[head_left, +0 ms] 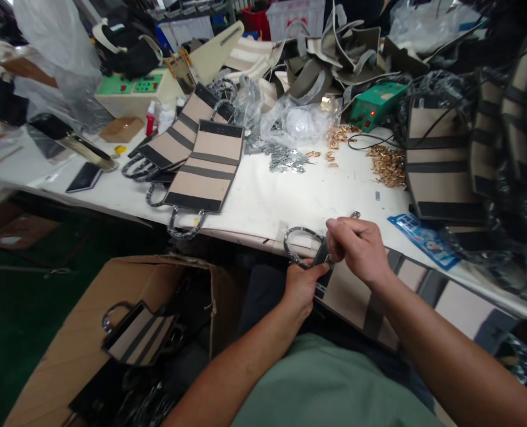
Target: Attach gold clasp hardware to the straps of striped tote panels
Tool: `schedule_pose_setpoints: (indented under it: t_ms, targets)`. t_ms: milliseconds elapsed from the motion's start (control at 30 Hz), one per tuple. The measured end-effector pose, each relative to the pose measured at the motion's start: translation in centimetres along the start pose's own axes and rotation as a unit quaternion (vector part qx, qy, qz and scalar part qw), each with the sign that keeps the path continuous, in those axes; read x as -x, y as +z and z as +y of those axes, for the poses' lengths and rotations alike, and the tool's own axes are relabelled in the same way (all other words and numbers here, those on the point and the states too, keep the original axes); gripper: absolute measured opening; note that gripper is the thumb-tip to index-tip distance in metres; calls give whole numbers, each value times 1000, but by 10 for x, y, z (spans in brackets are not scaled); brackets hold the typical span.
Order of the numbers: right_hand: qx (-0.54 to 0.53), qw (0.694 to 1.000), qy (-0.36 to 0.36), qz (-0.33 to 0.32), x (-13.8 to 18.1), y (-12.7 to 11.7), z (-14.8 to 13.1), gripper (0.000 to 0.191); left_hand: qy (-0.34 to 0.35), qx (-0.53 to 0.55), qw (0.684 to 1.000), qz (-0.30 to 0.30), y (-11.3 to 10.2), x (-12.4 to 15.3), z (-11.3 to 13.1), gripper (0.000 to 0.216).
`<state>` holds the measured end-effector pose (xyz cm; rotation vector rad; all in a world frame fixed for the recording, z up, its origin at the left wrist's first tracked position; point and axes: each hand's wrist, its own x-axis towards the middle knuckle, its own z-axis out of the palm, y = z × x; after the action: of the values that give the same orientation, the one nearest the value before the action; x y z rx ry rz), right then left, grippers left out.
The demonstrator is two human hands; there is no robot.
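Observation:
Across my lap and the table edge lies a beige bag panel (350, 296) with dark bands. At its near-left end a plastic-wrapped handle (289, 251) loops up. My left hand (302, 287) grips the panel's dark end beside the handle, thumb on top. Just above it, my right hand (356, 246) is closed, fingers bent against the same dark end. A small metallic tip (356, 214) pokes out behind the right hand; I cannot tell what it belongs to.
On the white table (263, 204) lie finished-looking panels (205, 181), silver pins (288, 160), gold metal pieces (388, 166), a green box with a red light (377, 105) and a blue packet (424, 240). More panels (441, 163) hang at right. A cardboard box (81, 320) holding bags stands lower left.

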<state>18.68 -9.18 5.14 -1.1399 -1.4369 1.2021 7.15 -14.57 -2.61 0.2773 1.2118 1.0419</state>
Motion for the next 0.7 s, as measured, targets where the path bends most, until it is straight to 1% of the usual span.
schedule_pose_setpoints:
  t_ms: [67,133,267,367,433,467,567,633,700]
  targets:
    - [-16,999,32,-2,-13,0,-8,54,8,8,1000,-1,0,0,-1,28]
    - [-8,999,46,-20,-24,5,-14,54,15,16,1000,1,1,0,-2,28]
    - [65,990,84,-97,-35,24,-18,53,29,29,999,2,2,0,-2,24]
    - [121,981,81,-131,-32,30,-16,51,45,33,998,-4,1,0,-2,23]
    - [131,982,65,-121,-26,24,-11,49,45,35,998,-10,1,0,-2,23]
    - [118,986,55,-108,-23,19,-9,50,40,35,999,-13,0,0,-3,22]
    - [26,998,13,-54,-13,0,-10,52,20,27,999,-8,0,0,-3,21]
    - [-59,997,-43,-7,-7,-7,-17,51,6,22,1000,-8,-1,0,-3,22]
    - [-119,986,-111,40,-1,-8,-23,49,-8,16,1000,-15,-1,0,-3,24]
